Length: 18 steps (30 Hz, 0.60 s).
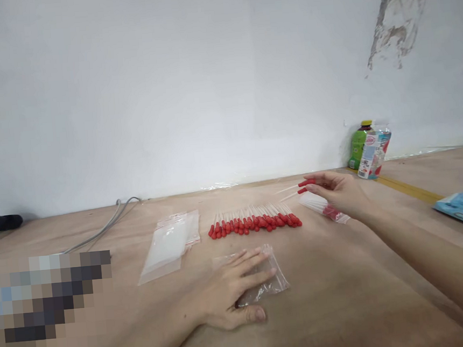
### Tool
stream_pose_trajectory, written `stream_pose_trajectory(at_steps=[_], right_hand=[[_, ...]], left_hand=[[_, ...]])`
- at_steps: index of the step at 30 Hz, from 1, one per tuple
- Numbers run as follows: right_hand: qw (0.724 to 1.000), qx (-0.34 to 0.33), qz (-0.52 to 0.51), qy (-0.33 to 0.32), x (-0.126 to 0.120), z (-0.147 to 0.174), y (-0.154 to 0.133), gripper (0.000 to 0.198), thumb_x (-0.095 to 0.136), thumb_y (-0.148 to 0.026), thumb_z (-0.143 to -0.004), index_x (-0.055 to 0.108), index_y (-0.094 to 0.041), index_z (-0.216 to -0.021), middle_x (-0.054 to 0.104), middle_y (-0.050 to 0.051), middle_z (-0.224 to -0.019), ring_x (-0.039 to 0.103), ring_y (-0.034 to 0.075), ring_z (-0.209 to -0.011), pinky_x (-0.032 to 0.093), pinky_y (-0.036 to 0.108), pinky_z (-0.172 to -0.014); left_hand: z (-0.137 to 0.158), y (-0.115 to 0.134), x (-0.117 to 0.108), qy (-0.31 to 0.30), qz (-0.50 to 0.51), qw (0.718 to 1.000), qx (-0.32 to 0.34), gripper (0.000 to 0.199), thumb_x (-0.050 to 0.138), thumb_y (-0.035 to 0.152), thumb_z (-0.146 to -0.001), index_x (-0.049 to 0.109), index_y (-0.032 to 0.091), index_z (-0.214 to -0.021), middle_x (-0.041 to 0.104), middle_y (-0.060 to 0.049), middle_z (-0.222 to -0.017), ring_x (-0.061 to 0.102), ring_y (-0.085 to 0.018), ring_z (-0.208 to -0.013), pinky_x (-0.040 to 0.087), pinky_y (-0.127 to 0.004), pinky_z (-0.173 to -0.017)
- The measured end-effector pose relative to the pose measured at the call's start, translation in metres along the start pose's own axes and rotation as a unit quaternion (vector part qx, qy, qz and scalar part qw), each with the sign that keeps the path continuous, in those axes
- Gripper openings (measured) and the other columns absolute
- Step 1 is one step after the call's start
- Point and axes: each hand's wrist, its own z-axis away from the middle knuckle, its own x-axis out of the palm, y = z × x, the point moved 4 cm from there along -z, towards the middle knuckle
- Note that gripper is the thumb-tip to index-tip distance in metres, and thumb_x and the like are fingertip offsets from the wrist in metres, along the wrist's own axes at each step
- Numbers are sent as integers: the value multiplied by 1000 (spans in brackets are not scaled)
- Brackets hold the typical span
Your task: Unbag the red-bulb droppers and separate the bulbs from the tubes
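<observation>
While the splayed left hand (229, 287) is pressing a clear plastic bag (279, 278), the right hand (337, 190) is pinching two left-pointing, red-tipped pale sticks (301, 191) beyond it.

The left hand (225, 283) lies palm down, fingers splayed towards two o'clock, its forearm (152, 331) entering from seven; the right hand (340, 191) pinches thumb against fingers, pointing towards nine.

Bare near tabletop (339, 288) leaves passage, but red-tipped sticks (256, 224) and, seemingly, a filled bag (331, 213) obstruct beyond.
</observation>
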Motion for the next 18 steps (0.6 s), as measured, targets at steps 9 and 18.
stream_pose_trajectory(at_steps=[9,18], right_hand=[[906,-326,252,-95,76,9,28,28,41,-13,-83,60,-20,-102,65,7,-96,55,20,-87,47,37,-76],[939,-184,247,-153,56,11,29,34,44,-25,-83,53,-19,-115,61,9,-108,57,20,-95,48,35,-78]], left_hand=[[-1,7,8,-73,19,997,9,66,57,48,-73,30,35,-131,7,2,-144,9,-32,-131,8,-55,-104],[3,4,7,-24,58,998,-15,52,44,46,-82,33,33,-131,20,-1,-144,19,-28,-130,16,-48,-105]])
